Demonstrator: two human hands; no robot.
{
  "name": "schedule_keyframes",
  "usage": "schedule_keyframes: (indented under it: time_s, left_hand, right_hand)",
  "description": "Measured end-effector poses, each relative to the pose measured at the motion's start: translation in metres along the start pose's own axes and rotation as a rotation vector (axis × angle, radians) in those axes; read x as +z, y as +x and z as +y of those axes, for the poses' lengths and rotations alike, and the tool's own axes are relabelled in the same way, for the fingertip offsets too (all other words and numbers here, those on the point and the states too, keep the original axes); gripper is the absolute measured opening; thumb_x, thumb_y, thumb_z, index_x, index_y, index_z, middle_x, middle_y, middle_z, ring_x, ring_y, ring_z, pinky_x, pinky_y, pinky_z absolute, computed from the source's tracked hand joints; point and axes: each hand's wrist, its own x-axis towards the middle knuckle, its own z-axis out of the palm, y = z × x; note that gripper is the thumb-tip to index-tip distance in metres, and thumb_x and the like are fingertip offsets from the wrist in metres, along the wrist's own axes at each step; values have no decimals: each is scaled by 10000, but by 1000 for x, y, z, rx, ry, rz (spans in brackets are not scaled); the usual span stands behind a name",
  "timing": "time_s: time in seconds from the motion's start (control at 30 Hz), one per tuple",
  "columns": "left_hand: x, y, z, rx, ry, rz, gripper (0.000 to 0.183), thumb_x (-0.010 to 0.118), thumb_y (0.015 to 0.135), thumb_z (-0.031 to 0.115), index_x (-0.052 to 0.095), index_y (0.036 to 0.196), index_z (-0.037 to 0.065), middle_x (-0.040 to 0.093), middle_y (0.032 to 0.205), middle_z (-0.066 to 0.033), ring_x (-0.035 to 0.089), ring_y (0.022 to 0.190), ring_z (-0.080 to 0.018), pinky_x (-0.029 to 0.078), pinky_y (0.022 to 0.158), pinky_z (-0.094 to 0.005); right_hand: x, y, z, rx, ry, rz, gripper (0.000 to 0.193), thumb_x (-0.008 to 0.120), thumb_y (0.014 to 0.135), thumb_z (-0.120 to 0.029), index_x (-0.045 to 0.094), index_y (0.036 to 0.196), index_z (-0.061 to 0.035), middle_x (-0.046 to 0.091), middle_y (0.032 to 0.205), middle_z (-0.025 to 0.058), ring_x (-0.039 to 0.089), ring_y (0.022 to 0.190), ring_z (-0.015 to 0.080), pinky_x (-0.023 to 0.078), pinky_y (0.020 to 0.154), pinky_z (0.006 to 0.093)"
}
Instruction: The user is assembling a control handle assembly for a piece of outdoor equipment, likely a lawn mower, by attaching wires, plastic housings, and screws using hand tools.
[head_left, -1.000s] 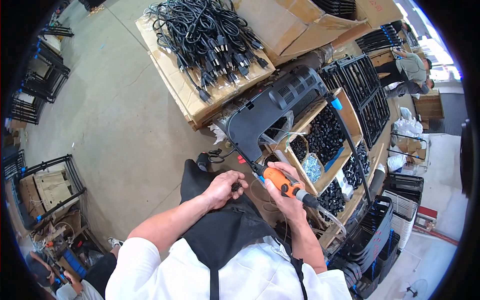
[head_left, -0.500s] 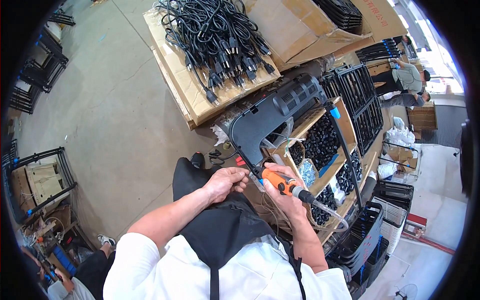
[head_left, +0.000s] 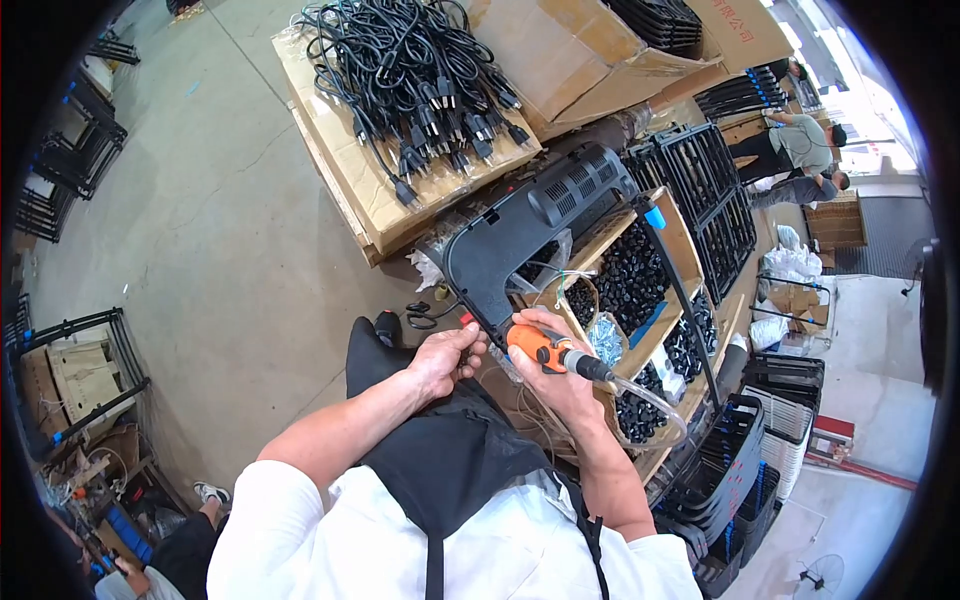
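Note:
My right hand (head_left: 556, 372) is wrapped round an orange and black air screwdriver (head_left: 540, 347), with a clear hose (head_left: 655, 400) trailing from its rear end. The tool's front end sits by the near corner of a black frame with a plastic panel (head_left: 490, 255); its tip is hidden there. Left of that corner, my left hand (head_left: 448, 360) is closed with thumb and fingers pinched together; what they hold, if anything, is too small to make out. A vented black housing (head_left: 580, 183) sits at the panel's far end.
Beyond the frame, a wooden parts bin (head_left: 660, 205) holds many small black pieces and a bag of screws (head_left: 606, 338). Black power cords (head_left: 400, 90) lie heaped on a cardboard stack (head_left: 390, 225). Black frames (head_left: 695, 200) stand behind; other people (head_left: 800, 145) are farther off.
The view has shifted slightly, so surroundings sit a little further left and up. Both hands stay near the frame's corner, and the right still holds the screwdriver.

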Motion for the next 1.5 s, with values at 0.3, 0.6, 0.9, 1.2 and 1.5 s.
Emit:
schedule_keyframes:
  time_s: [0.3,0.6,0.9,1.2,1.5]
  left_hand:
    - [16,2,15,26,-275,-105,228,614,1087,314,684,1074,98,644,848,31,592,768,-118,502,687,-262]
    - [10,2,23,-21,-388,-227,263,601,1090,335,676,1115,85,651,895,1,601,818,-136,514,746,-276]
    - [7,-5,23,20,-111,-173,361,400,1159,283,610,1196,-8,681,1068,-118,675,812,-199,599,759,-345]
    - [-10,-14,34,94,66,-137,265,539,1124,260,693,1159,47,628,848,23,594,723,-102,487,640,-250]
    - [-10,-25,49,92,91,-196,252,538,1124,237,680,1189,40,692,1026,-36,640,805,-98,535,704,-237]
  right_hand:
    - [-4,-10,-8,-50,312,65,462,786,868,-10,623,1301,-19,704,1291,127,691,1184,226,553,1041,368]
    - [2,4,-18,-74,271,20,458,777,874,-2,611,1300,-21,704,1298,138,683,1205,233,545,1056,372]
    - [26,40,-13,-45,196,-7,496,764,889,12,554,1338,18,704,1291,168,685,1195,240,534,1074,385]
    - [31,59,-12,-157,65,-54,380,801,858,-50,651,1207,-38,750,1219,149,759,1036,230,613,905,354]
    - [31,62,-15,-114,45,-84,368,798,865,-60,659,1205,-44,746,1235,146,754,1066,236,605,932,359]
